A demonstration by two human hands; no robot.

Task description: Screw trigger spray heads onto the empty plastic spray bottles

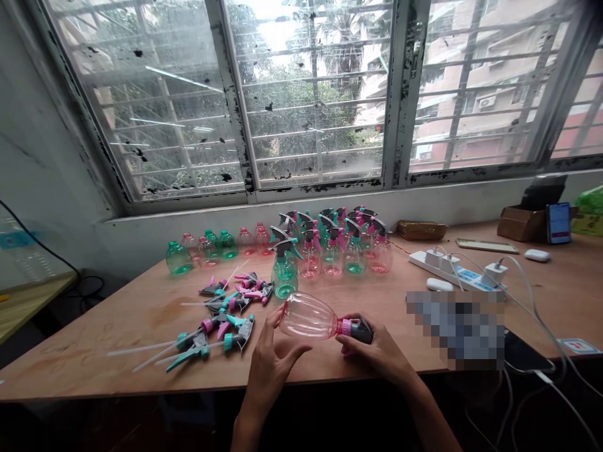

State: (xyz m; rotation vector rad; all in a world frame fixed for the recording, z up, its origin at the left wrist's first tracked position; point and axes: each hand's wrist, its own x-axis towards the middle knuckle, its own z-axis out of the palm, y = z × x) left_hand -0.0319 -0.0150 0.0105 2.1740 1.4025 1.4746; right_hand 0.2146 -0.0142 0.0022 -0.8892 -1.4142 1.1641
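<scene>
A clear pink spray bottle [308, 317] lies sideways in the air near the table's front edge, its base to the left. My left hand [272, 355] supports it at the base, fingers behind the plastic and thumb stretched away from it. My right hand [374, 348] is closed around the pink and dark grey spray head [360, 329] at the bottle's neck. Part of that head is hidden by my fingers. Loose trigger spray heads [240, 333] with thin tubes lie to the left. Beyond my hands, a green bottle with a sprayer [285, 276] stands upright.
Several bottles with sprayers [333, 257] stand in rows at the back. Bottles without heads [179, 258] line the back left. On the right are a power strip [456, 276] with chargers and cables, a phone [527, 351], a blurred patch and a cardboard box [518, 223].
</scene>
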